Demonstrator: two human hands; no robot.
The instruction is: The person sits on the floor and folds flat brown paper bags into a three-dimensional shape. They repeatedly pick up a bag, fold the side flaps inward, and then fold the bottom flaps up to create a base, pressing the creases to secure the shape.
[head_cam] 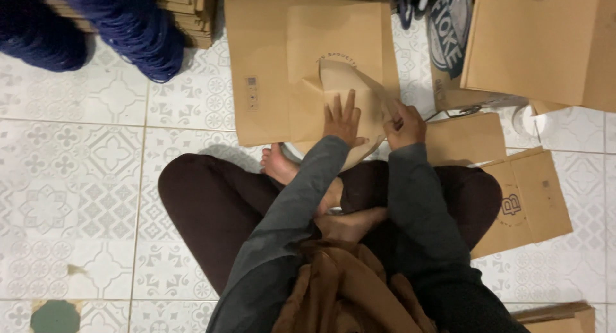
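Observation:
I sit cross-legged on a patterned tile floor. My left hand (342, 120) presses flat, fingers spread, on a brown paper bag (346, 83) that lies in front of my knees. My right hand (404, 124) pinches the bag's folded right edge, which is lifted into a crease. The bag rests on a larger flat sheet of brown paper (260, 63). My bare foot (277, 164) pokes out just below the sheet.
More flat brown bags (529, 198) lie to the right, and a cardboard box (539, 41) stands at the back right. Bundles of dark blue cord handles (128, 25) sit at the back left beside a stack of cardboard (186, 12). A brown cloth (346, 288) lies in my lap.

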